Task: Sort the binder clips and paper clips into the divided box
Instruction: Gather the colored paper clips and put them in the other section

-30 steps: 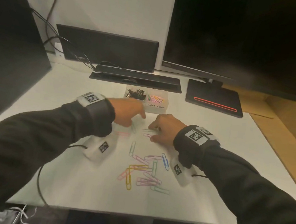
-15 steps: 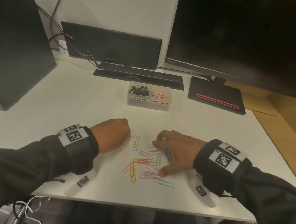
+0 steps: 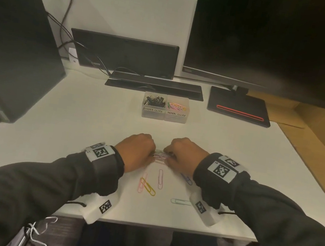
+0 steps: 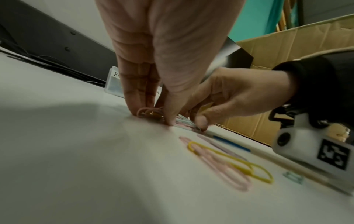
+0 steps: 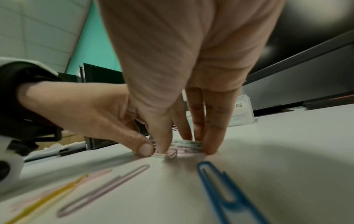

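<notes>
A clear divided box (image 3: 164, 116) stands mid-desk, black binder clips in its left half, coloured paper clips in its right. Nearer me, my left hand (image 3: 136, 150) and right hand (image 3: 182, 155) face each other, fingertips down on the desk. Between them they pinch a small bunch of paper clips (image 3: 160, 157) from both sides; the bunch (image 4: 151, 114) (image 5: 184, 146) shows under the fingertips in both wrist views. Loose on the desk behind the hands lie a yellow clip (image 3: 147, 186), a pink clip (image 3: 142, 182), a lilac clip (image 3: 160, 178), a blue clip (image 3: 187, 178) and a pale green clip (image 3: 180, 201).
A black keyboard (image 3: 155, 85) and a flat black device (image 3: 123, 54) lie behind the box. A monitor base (image 3: 239, 108) with a red line is at the back right, a dark tower (image 3: 12, 51) at the left. A cardboard box (image 3: 322, 127) stands off the desk's right edge.
Both hands came back from near the box toward me, then closed in together, sweeping part of the scattered paper clips into one bunch pinched between them. Several clips stayed loose behind.
</notes>
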Action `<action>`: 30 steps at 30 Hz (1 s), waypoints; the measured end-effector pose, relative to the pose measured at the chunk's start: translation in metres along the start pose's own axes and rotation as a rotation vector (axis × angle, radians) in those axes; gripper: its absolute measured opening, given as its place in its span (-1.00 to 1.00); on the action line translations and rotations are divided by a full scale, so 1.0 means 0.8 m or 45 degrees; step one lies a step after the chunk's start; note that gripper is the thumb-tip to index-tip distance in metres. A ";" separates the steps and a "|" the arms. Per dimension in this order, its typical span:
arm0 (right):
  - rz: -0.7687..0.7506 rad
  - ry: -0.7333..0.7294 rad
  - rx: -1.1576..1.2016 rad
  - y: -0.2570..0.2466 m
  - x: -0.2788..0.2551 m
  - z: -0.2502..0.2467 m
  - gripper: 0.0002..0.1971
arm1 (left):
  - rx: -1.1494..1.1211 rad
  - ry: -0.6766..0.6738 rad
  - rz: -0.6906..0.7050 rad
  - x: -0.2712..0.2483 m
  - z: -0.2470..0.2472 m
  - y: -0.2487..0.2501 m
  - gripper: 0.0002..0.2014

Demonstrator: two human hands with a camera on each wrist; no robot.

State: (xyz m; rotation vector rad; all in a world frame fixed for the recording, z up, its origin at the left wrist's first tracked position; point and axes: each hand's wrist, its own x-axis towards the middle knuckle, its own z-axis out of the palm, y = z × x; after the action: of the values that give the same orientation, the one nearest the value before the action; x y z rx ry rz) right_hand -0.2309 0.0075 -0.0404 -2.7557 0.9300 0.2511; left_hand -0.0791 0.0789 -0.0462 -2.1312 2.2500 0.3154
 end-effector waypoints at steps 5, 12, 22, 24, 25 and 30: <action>-0.004 0.011 -0.064 -0.003 0.007 0.001 -0.77 | -0.052 -0.001 -0.014 0.011 -0.003 -0.009 -0.79; 0.120 0.087 -0.046 0.013 0.023 -0.011 -0.80 | -0.058 0.002 -0.102 0.023 -0.001 -0.027 -0.83; 0.365 0.413 0.265 0.054 0.047 -0.075 -0.81 | -0.236 0.021 -0.118 0.038 -0.018 -0.043 -0.84; 0.398 0.503 0.305 0.063 0.069 -0.096 -0.83 | -0.223 0.012 -0.085 0.039 -0.021 -0.043 -0.85; 0.422 0.506 0.319 0.065 0.081 -0.103 -0.84 | -0.218 0.010 -0.073 0.040 -0.022 -0.042 -0.84; 0.505 0.398 0.282 0.065 0.129 -0.105 -0.66 | -0.196 0.022 -0.020 0.049 -0.044 -0.038 -0.89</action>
State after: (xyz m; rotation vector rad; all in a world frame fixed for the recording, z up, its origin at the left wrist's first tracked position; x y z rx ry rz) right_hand -0.1745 -0.1143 0.0080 -2.4267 1.4843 -0.2178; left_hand -0.0473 0.0331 -0.0218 -2.2302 2.2870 0.4861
